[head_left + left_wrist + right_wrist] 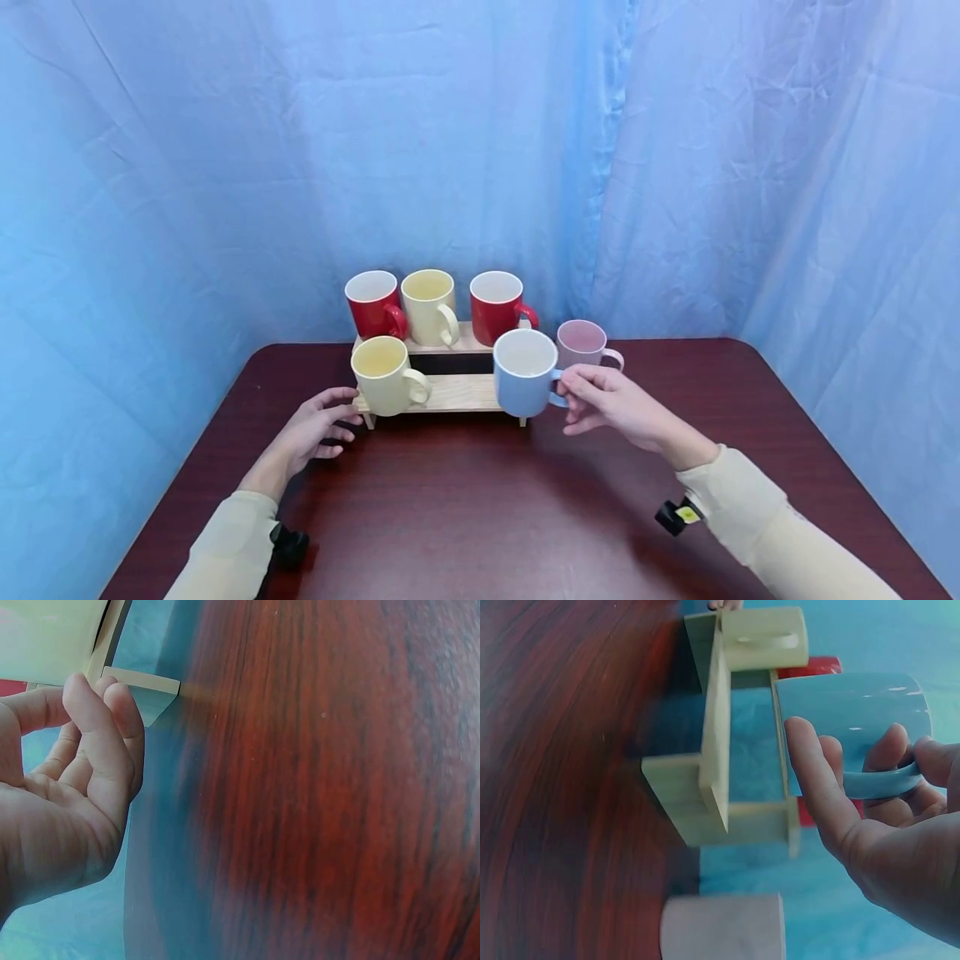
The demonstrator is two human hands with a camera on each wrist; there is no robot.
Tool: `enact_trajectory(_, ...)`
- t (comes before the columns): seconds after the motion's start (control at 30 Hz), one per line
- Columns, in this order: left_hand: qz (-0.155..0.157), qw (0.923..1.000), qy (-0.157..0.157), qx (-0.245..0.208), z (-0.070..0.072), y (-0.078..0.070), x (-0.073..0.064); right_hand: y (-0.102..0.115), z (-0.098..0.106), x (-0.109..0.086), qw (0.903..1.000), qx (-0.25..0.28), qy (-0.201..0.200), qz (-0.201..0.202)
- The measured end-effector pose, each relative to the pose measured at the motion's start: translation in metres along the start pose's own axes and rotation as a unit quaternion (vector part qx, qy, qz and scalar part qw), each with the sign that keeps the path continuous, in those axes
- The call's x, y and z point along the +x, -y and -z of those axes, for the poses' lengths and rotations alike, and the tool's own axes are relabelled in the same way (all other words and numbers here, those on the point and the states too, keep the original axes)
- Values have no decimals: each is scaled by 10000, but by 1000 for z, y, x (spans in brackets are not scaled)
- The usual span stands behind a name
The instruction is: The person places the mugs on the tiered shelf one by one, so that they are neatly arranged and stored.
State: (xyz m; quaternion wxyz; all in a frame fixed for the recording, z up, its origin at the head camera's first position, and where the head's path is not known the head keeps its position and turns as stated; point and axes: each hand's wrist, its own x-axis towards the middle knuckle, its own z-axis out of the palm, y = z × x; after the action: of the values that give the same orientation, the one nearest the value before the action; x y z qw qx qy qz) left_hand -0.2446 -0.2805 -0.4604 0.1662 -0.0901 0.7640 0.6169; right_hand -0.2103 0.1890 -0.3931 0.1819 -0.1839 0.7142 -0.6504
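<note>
My right hand (618, 406) pinches the handle of a light blue mug (521, 393). The mug is upright over the right end of the lower step of a two-step wooden rack (459, 392); in the right wrist view a gap shows between its base and that step. At the rack's left end is my left hand (311, 429), fingers loosely bent and fingertips right at the end of the lower board, beside a pale yellow mug (381, 390). This yellow mug stands on the lower step with its handle to the right.
On the upper step stand a red mug (369, 317) at left, another pale yellow mug (427, 323) and a second red mug (491, 321) at right. A pink mug (576, 354) stands right of the rack on the dark wooden table (450, 508). Blue curtains (450, 167) hang behind.
</note>
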Motion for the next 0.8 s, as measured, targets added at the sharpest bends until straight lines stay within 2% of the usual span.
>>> enact_trajectory(0.37, -24, 10000, -21, -11, -1, 0, -2, -17, -38, 47, 9993, 213, 236, -218)
enact_trajectory(0.8, -4, 10000, -24, -18, -1, -2, -2, -18, -60, 70, 9983, 217, 437, -318)
